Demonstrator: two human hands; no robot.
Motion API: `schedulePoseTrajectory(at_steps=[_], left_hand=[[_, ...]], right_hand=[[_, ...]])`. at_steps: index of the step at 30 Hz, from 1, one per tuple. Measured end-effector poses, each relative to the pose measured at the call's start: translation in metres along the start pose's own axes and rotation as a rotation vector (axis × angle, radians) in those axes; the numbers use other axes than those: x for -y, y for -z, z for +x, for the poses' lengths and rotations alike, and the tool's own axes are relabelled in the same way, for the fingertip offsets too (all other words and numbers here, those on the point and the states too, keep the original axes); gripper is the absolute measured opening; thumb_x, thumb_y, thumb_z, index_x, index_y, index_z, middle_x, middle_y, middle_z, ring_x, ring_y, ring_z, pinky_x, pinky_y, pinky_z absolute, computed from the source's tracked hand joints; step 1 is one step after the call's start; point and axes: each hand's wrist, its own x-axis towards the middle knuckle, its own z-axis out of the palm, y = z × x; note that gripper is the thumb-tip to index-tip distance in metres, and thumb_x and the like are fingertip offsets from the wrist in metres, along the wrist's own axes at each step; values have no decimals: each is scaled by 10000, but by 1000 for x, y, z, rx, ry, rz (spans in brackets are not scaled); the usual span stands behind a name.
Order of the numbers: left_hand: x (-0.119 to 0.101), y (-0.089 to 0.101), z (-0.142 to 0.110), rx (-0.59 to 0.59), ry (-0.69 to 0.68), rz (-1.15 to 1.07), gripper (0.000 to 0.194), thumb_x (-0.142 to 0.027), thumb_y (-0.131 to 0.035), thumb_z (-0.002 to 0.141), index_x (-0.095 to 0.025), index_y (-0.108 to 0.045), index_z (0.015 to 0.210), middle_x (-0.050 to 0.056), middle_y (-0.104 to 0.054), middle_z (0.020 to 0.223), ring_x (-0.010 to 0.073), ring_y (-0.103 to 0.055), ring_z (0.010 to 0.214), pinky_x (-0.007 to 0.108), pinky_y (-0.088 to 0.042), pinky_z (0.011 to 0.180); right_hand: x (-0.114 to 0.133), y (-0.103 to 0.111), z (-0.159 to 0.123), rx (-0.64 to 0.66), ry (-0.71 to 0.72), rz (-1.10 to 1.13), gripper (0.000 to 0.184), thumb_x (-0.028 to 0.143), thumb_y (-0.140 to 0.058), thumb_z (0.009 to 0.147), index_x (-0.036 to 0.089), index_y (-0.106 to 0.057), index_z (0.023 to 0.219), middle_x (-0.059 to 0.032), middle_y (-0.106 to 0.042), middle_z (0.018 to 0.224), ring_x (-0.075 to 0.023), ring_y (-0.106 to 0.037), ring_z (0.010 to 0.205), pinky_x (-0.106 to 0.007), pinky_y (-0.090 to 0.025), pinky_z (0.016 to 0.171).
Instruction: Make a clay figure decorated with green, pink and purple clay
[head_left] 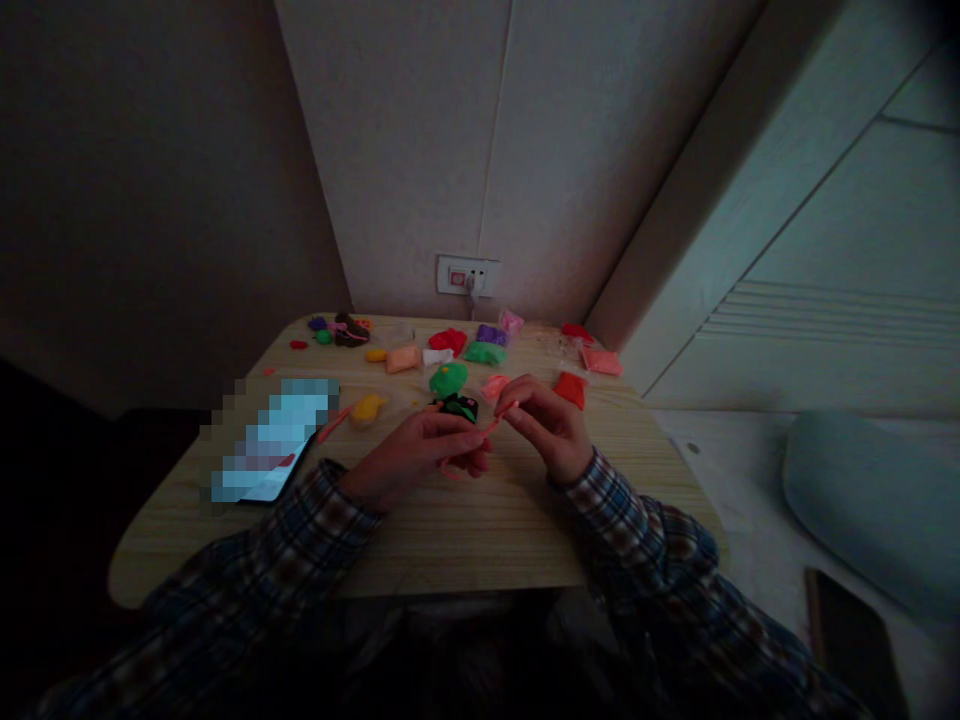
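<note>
A thin strip of pink modelling clay [492, 427] stretches between my two hands above the table. My left hand [431, 445] pinches it near its middle, and a curved end hangs below those fingers. With thumb and fingertips, my right hand [551, 425] grips the upper end. Just behind my hands lie a green clay piece [448, 379] with a small yellow spot and a black-and-green clay piece [459, 406]. Partly covered by my right fingers is a packet of pink clay [494, 387].
A lit phone or tablet [277, 440], partly pixelated, lies at the left of the wooden table [480, 550]. A pink-red stick [334, 424] and yellow clay [367, 408] are beside it. Several clay packets line the back, below a wall socket [467, 276]. An orange-red packet [571, 389] sits right.
</note>
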Motion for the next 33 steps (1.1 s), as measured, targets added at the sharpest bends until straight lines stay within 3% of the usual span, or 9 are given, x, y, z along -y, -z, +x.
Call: schedulePoseTrajectory(at_steps=[5, 12, 19, 24, 28, 33], left_hand=[[-2, 1, -1, -84, 27, 81, 199, -337, -627, 708, -140, -655, 721, 3, -622, 593, 95, -540, 547, 162, -318, 413], [0, 3, 0, -34, 6, -125, 308, -405, -577, 747, -132, -678, 846, 44, -676, 678, 121, -586, 620, 214, -412, 562], [0, 5, 0, -109, 14, -28, 173, -305, -653, 693, -150, -686, 764, 20, -674, 669, 99, -572, 608, 181, -380, 523], [4, 5, 0, -69, -12, -61, 192, -319, -636, 706, -161, -684, 803, 20, -677, 695, 103, -577, 624, 197, -411, 557], [4, 4, 1, -34, -22, -67, 178, -316, -611, 728, -151, -667, 761, 12, -664, 684, 98, -573, 611, 191, -409, 538], [-4, -1, 0, -110, -41, -48, 179, -306, -602, 719, -128, -623, 732, 5, -628, 611, 108, -570, 595, 206, -435, 550]], right_hand=[[-2, 0, -1, -5, -21, -1, 123, 300, -545, 806, 199, -565, 740, -18, -529, 753, -146, -501, 741, -299, -415, 695], [-3, 3, 0, -70, -6, -16, 115, 294, -554, 801, 205, -594, 741, -22, -562, 757, -158, -530, 778, -316, -424, 741], [0, 4, 0, -80, -15, -39, 154, 337, -560, 795, 207, -618, 737, -24, -587, 747, -165, -547, 782, -334, -439, 772], [-3, 3, 0, 31, -14, 4, 197, 392, -568, 782, 218, -625, 854, -35, -567, 821, -159, -531, 776, -313, -449, 705], [-4, 1, 1, 133, 30, -6, 251, 453, -565, 766, 214, -629, 812, -36, -589, 768, -173, -533, 761, -337, -446, 716], [-3, 3, 0, 57, -5, -14, 396, 531, -401, 827, 202, -621, 849, -56, -584, 809, -186, -540, 817, -350, -448, 751]])
